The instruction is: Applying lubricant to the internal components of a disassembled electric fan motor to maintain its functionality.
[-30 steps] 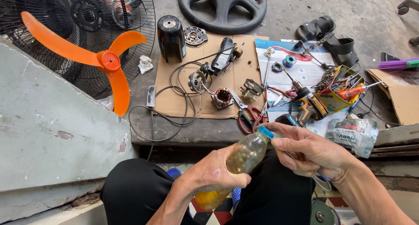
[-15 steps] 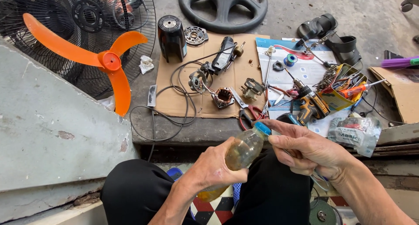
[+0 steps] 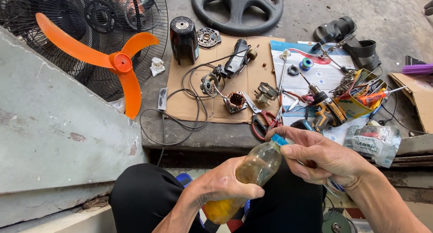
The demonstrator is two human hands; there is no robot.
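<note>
My left hand (image 3: 225, 185) is wrapped around the lower body of a small clear plastic bottle (image 3: 257, 167) that holds yellowish oil and is tilted up to the right. My right hand (image 3: 322, 156) pinches the bottle's blue cap (image 3: 279, 139) with thumb and fingers. Both hands are over my lap in black trousers (image 3: 149, 194), just in front of the concrete step's edge.
On the step lies a brown cardboard sheet (image 3: 180, 104) with a black motor housing (image 3: 183, 39), wires, a copper-wound stator (image 3: 235, 101) and red-handled pliers (image 3: 264, 122). To the right: a cordless drill (image 3: 325, 111), a tool box of screwdrivers (image 3: 361, 95), sandals. An orange fan blade (image 3: 115, 63) lies left, a steering wheel (image 3: 237, 7) behind.
The bottle and both hands have shifted slightly up and to the right in view. My right fingers stay on the blue cap. Items on the step have not moved.
</note>
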